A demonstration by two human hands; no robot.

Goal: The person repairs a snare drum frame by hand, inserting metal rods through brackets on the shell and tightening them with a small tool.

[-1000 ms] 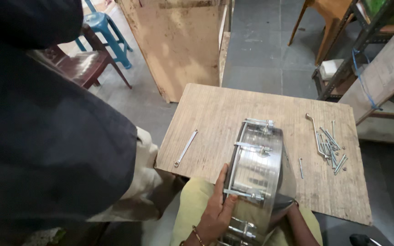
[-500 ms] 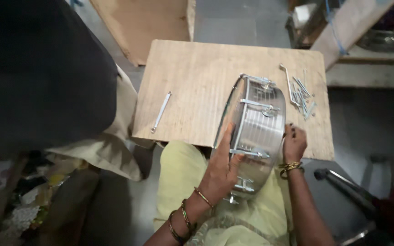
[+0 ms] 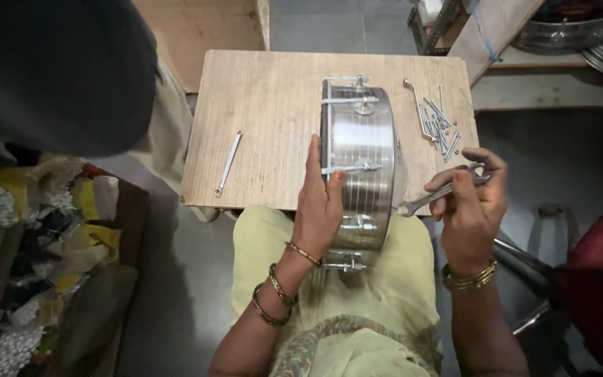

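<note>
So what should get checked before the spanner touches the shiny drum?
1. Left hand steadies the metal drum shell: ok, palm flat on its side.
2. Right hand grips the spanner: ok.
3. Spanner seated on a tension lug: not ok, it is off to the side.
4. Drum resting on the wooden board: ok.
5. Spare rods within reach: ok.
6. Lug tightness: cannot tell.
</note>
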